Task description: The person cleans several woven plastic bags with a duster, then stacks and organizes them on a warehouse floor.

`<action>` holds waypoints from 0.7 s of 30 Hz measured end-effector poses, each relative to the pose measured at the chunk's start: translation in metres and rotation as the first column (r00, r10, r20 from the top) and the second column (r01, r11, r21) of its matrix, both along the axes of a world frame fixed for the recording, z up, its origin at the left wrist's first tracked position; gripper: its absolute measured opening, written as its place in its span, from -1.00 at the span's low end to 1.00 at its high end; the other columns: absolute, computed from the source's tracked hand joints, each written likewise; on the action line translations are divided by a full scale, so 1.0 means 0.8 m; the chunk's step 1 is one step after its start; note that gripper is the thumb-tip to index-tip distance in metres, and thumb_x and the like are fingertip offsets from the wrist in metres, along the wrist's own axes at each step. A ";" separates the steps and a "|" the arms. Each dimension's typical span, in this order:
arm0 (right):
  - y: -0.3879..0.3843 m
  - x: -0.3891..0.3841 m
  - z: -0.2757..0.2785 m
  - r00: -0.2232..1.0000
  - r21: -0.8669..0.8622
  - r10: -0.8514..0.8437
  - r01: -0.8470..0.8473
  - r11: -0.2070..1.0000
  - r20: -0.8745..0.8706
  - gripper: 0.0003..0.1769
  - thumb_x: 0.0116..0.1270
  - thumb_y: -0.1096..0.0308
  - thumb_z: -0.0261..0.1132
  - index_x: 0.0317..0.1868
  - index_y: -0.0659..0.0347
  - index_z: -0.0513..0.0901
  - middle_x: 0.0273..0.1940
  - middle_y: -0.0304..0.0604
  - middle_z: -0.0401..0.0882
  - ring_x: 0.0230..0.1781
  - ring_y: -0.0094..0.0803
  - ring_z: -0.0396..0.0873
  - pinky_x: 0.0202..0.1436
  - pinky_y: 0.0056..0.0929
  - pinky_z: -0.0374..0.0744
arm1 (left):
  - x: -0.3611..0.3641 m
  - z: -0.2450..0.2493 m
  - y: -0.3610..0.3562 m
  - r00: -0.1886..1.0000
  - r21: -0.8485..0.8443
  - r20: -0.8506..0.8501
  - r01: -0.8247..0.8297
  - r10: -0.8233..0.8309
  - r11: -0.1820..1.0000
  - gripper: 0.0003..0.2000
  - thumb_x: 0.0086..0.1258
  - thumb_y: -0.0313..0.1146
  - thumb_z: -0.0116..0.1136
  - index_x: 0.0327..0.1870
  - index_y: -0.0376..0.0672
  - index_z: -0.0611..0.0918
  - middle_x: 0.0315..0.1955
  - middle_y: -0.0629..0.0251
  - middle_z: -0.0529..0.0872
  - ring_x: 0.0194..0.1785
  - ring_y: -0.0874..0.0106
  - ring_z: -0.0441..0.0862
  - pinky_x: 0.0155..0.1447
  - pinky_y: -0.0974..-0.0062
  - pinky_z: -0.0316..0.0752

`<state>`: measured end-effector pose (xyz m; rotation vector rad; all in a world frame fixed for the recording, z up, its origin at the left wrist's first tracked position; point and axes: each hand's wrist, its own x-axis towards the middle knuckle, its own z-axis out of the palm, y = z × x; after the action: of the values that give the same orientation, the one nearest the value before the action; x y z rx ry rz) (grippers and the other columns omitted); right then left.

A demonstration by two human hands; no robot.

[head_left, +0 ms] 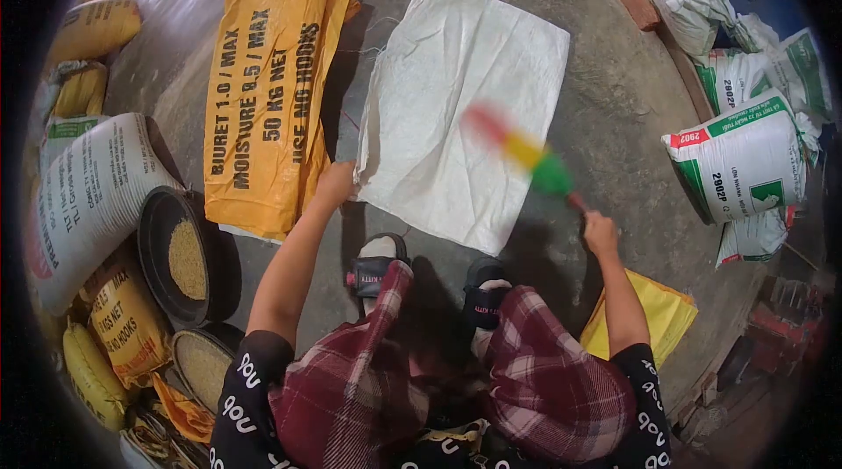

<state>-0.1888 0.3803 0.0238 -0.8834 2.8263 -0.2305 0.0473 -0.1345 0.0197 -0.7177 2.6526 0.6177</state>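
A white woven sack (465, 101) lies flat and creased on the floor in front of my feet. My left hand (335, 184) is closed on its near left edge, beside the orange sacks. My right hand (601, 232) grips the thin handle of a duster (548, 173) with a red, yellow and green head. Motion blurs the red tip, which overlaps the right part of the white sack in this view. A stack of orange printed sacks (267, 101) lies directly left of the white one.
Black tubs of grain (149, 245) and filled sacks (96, 197) stand at the left. Filled white-and-green bags (741, 162) lean at the right, near a brick (638, 7). A folded yellow sack (662, 316) lies below my right arm. My sandalled feet (381, 254) are close to the white sack.
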 end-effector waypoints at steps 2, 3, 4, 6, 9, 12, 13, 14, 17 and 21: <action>0.006 0.002 -0.006 0.941 -0.058 -0.321 0.316 0.947 -0.106 -0.69 0.26 0.24 0.00 -0.56 0.24 0.43 -0.57 0.13 0.47 -0.50 0.13 0.46 -0.43 0.01 0.42 | 0.002 -0.007 -0.004 1.000 -0.030 -0.015 0.009 -0.009 1.000 -0.74 0.01 -0.36 0.19 -0.24 -0.19 0.54 -0.43 -0.01 0.62 -0.27 0.05 0.58 -0.20 0.16 0.47; 0.006 0.005 -0.005 0.914 -0.119 -0.378 0.363 0.924 -0.147 -0.71 0.25 0.24 0.00 -0.55 0.22 0.45 -0.56 0.13 0.48 -0.49 0.13 0.47 -0.41 0.02 0.43 | 0.003 -0.007 -0.003 0.999 -0.071 -0.018 0.025 -0.026 0.997 -0.75 0.02 -0.35 0.18 -0.25 -0.20 0.54 -0.44 0.00 0.62 -0.28 0.05 0.58 -0.21 0.16 0.48; 0.005 0.007 -0.005 0.882 -0.177 -0.434 0.405 0.897 -0.183 -0.73 0.24 0.25 0.00 -0.53 0.20 0.46 -0.55 0.13 0.48 -0.48 0.12 0.47 -0.40 0.02 0.43 | 0.005 -0.007 -0.001 0.999 -0.109 -0.018 0.040 -0.042 0.993 -0.76 0.03 -0.34 0.17 -0.27 -0.20 0.55 -0.45 0.00 0.62 -0.29 0.05 0.58 -0.22 0.16 0.48; -0.001 0.016 -0.006 0.985 -0.123 -0.157 0.147 0.981 -0.074 -0.72 0.25 0.23 0.00 -0.49 0.24 0.48 -0.52 0.16 0.50 -0.46 0.13 0.49 -0.38 0.00 0.44 | 0.007 -0.010 -0.001 0.997 -0.089 -0.025 0.075 -0.078 0.993 -0.77 0.04 -0.34 0.16 -0.27 -0.20 0.54 -0.46 0.00 0.62 -0.30 0.05 0.58 -0.23 0.16 0.48; -0.014 0.019 -0.003 0.991 -0.010 0.118 -0.118 0.993 0.061 -0.69 0.27 0.21 0.01 -0.45 0.28 0.51 -0.49 0.19 0.53 -0.43 0.12 0.52 -0.37 -0.03 0.45 | 0.012 -0.002 -0.003 0.986 -0.063 -0.062 0.150 -0.154 0.987 -0.78 0.05 -0.33 0.15 -0.28 -0.20 0.54 -0.47 0.00 0.62 -0.31 0.05 0.58 -0.24 0.17 0.47; -0.021 -0.008 -0.012 0.996 0.121 -0.091 0.092 0.988 -0.009 -0.67 0.27 0.19 0.01 -0.46 0.29 0.50 -0.47 0.14 0.55 -0.41 0.08 0.54 -0.35 -0.04 0.46 | 0.008 0.015 0.002 0.988 -0.039 -0.081 0.132 -0.135 0.991 -0.78 0.05 -0.31 0.15 -0.29 -0.20 0.54 -0.46 0.01 0.61 -0.31 0.04 0.57 -0.25 0.16 0.46; -0.029 -0.018 -0.019 0.903 0.001 -0.422 0.424 0.906 -0.081 -0.67 0.27 0.19 0.01 -0.47 0.28 0.49 -0.47 0.13 0.55 -0.42 0.09 0.53 -0.36 -0.03 0.45 | 0.011 0.020 0.005 0.994 -0.017 -0.046 0.098 -0.099 0.995 -0.77 0.05 -0.31 0.15 -0.29 -0.20 0.53 -0.46 0.01 0.61 -0.31 0.03 0.57 -0.26 0.15 0.45; -0.034 -0.027 -0.025 0.701 -0.137 -0.705 0.691 0.709 -0.109 -0.68 0.27 0.20 0.01 -0.48 0.28 0.48 -0.48 0.12 0.55 -0.44 0.09 0.52 -0.36 -0.02 0.45 | 0.013 0.025 0.008 0.994 -0.014 -0.047 0.094 -0.094 0.995 -0.77 0.05 -0.31 0.15 -0.29 -0.20 0.53 -0.46 0.01 0.61 -0.31 0.03 0.57 -0.26 0.15 0.45; -0.057 -0.027 -0.007 0.822 -0.334 -0.560 0.502 0.798 -0.103 -0.68 0.29 0.20 0.00 -0.44 0.29 0.50 -0.47 0.13 0.55 -0.46 0.10 0.51 -0.36 0.00 0.44 | 0.015 0.022 0.008 0.980 -0.008 -0.129 0.150 -0.150 0.989 -0.78 0.05 -0.30 0.15 -0.32 -0.20 0.54 -0.46 0.01 0.61 -0.31 0.01 0.56 -0.25 0.14 0.44; -0.081 -0.014 0.016 0.990 0.016 0.132 -0.133 0.991 0.056 -0.65 0.30 0.17 -0.04 -0.31 0.27 0.56 -0.45 0.18 0.53 -0.45 0.12 0.50 -0.33 0.01 0.43 | 0.021 0.018 -0.009 0.985 -0.038 -0.126 0.118 -0.121 0.992 -0.81 0.04 -0.30 0.15 -0.37 -0.18 0.55 -0.47 0.01 0.61 -0.31 0.02 0.56 -0.24 0.14 0.44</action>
<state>-0.2002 0.3158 0.0366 -1.0393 2.7014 -0.2046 0.0639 -0.1417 0.0337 -0.5385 2.8036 0.6103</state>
